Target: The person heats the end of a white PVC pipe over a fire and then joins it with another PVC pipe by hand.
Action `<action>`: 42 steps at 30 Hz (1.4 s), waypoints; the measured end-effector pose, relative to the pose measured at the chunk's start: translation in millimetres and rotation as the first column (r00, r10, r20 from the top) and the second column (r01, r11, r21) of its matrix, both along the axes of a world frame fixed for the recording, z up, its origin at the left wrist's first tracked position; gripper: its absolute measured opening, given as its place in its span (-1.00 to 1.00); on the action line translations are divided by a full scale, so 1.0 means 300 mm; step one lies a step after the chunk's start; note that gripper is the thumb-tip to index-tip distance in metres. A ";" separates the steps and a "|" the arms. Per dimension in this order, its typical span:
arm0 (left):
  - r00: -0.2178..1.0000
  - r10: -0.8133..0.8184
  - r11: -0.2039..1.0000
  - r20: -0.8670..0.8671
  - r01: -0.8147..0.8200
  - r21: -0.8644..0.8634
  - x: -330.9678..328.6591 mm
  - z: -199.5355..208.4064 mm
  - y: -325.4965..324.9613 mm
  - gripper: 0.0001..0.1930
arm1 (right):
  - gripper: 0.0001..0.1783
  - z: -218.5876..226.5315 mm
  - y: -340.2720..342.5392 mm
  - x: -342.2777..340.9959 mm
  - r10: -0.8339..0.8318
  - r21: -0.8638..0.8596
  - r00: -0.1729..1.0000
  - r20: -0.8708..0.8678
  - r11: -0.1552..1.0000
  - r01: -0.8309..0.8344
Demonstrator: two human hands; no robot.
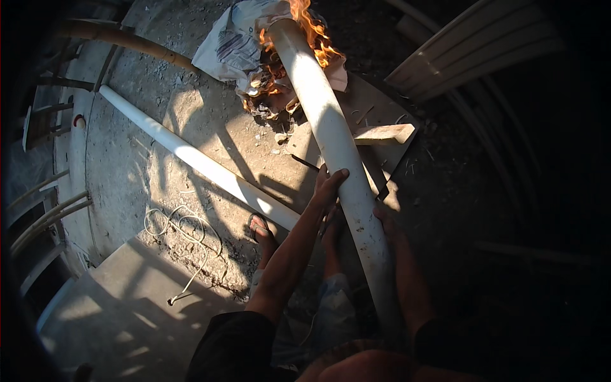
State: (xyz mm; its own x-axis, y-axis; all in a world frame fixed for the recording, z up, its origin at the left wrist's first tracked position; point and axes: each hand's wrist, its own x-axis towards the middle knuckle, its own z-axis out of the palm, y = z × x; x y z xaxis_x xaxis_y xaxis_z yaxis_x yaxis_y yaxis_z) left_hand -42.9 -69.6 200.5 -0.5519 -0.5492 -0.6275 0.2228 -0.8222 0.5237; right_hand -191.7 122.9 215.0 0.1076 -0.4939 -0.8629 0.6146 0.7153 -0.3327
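Note:
A thick white plastic pipe (331,127) slants from my waist up to the far end, where its tip lies at a burning heap. Flames (312,35) rise around that tip from a crumpled white sack (232,41), whose lower part is charred. My left hand (330,183) grips the pipe on its left side, thumb on top and fingers going underneath. On the opposite side, slightly nearer to me, my right hand (389,223) is wrapped against the pipe in shadow; its fingers are mostly hidden.
A second white pipe (191,159) lies on the ground to the left, by my sandalled foot (261,228). A pale cord (203,239) is looped near it. Right of the fire sit a board (398,153) and a wood block (385,134). A ribbed panel (471,51) leans at far right.

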 end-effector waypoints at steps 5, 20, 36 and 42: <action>0.967 -0.072 0.981 0.243 0.113 -0.159 -0.010 0.013 0.007 -0.27 | -0.24 0.086 -0.056 0.059 -0.022 -0.219 0.940 -0.340 0.974 -0.057; 0.995 0.025 0.996 -0.100 -0.016 0.085 0.003 0.015 0.013 -0.27 | -0.26 -0.005 0.020 -0.009 -0.094 0.046 0.995 0.023 0.995 0.093; 0.988 0.009 0.998 -0.154 0.002 0.069 0.001 0.035 0.013 -0.23 | 0.05 -0.025 0.066 -0.020 0.014 -0.043 0.985 0.171 0.999 -0.007; 0.933 -0.008 0.996 0.359 0.040 -0.082 -0.031 0.074 0.003 -0.22 | 0.02 0.095 -0.036 0.034 0.081 -0.145 0.974 -0.214 0.983 -0.114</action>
